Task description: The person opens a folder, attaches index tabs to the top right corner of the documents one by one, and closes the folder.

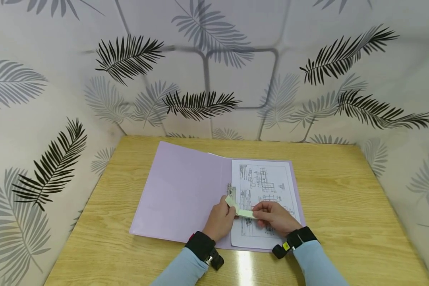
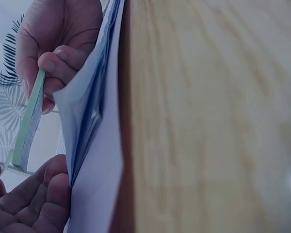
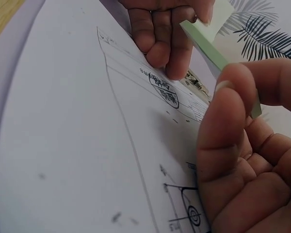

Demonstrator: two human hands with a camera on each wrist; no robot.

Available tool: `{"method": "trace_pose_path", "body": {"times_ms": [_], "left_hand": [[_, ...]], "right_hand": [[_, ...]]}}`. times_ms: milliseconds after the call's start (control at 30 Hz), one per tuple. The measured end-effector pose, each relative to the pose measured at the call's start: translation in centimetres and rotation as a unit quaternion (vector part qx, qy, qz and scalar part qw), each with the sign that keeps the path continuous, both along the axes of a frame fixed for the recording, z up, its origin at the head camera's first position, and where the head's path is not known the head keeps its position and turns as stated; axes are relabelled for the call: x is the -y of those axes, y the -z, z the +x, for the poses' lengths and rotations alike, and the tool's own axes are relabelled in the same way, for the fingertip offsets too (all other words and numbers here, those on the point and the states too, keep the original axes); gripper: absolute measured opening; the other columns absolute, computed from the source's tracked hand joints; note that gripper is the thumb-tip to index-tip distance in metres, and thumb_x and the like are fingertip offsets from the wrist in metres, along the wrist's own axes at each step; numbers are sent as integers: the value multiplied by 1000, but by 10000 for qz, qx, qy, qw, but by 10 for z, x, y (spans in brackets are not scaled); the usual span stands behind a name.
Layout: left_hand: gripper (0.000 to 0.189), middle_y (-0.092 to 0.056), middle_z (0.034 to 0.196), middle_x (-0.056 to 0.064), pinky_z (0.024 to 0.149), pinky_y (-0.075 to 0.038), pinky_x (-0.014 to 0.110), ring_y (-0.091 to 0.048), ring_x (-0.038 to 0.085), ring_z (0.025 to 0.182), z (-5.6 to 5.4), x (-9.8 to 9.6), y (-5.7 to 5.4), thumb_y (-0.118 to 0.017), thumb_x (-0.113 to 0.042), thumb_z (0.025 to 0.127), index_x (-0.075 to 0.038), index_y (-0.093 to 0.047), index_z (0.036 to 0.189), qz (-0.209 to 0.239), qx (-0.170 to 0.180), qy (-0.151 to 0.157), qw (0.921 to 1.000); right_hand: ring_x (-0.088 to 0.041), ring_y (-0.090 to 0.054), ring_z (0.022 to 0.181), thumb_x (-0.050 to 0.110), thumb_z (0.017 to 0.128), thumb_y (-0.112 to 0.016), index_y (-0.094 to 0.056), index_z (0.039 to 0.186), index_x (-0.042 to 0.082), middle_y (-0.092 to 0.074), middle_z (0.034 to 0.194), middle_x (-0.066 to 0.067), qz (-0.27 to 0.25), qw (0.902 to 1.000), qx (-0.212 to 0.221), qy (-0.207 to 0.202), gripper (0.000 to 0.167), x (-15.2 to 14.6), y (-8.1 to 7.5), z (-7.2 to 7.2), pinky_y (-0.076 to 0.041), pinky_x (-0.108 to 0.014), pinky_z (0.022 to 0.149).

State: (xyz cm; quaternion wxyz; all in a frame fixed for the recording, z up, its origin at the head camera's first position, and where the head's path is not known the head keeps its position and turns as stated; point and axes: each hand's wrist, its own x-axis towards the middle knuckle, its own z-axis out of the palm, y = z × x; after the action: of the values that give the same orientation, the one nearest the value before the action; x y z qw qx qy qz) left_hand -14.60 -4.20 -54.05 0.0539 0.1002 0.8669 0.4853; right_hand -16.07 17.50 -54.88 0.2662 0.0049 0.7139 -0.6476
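A pale green sticky note pad (image 1: 246,213) is pinched between the thumb and fingers of my right hand (image 1: 274,217), above the printed drawing sheets (image 1: 268,174). My left hand (image 1: 219,220) pinches a pale green sticky note (image 1: 231,201) at the pad's left end; whether it is fully separated is unclear. In the right wrist view, the pad (image 3: 206,46) is edge-on, with the note (image 3: 218,22) beyond it at my left hand (image 3: 167,29). The left wrist view has my right hand (image 2: 63,43) on the pad (image 2: 29,121) and my left hand (image 2: 34,199) below.
An open lilac folder (image 1: 186,190) lies on the wooden table (image 1: 343,198), its bare cover to the left and the sheets on its right side. A metal clip (image 1: 230,190) sits near the spine. Behind the table hangs a leaf-patterned backdrop (image 1: 236,87).
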Motion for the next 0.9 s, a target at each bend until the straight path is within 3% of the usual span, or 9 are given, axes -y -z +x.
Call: {"method": "trace_pose_path", "body": {"times_ms": [367,600,900], "left_hand": [[17,-58,80,4,55,-41,24,-53,9,66,1,-4,-2,-38,-17,101,-6,-44,111,149,281,-62,9995],[13,-60,78,3,57,-41,24,-54,9,65,-1,-3,0,-40,-13,100,-4,-45,107,185,67,-109,9997],[13,-63,84,1,64,-45,25,-62,12,71,-1,-2,0,-39,-12,101,-4,-44,109,436,297,-143,9985]], "right_hand": [[-14,-49,60,17,92,-63,-59,110,-4,-62,98,-12,-281,9994,154,87,28,-5,-1,1,-41,-22,53],[-13,-44,59,15,93,-61,-57,109,-3,-59,100,-10,-642,9977,180,116,25,-7,0,0,-37,-22,52],[-13,-45,62,16,96,-57,-49,110,-3,-55,105,-11,-1350,9906,203,115,25,-11,2,1,-39,-22,54]]}}
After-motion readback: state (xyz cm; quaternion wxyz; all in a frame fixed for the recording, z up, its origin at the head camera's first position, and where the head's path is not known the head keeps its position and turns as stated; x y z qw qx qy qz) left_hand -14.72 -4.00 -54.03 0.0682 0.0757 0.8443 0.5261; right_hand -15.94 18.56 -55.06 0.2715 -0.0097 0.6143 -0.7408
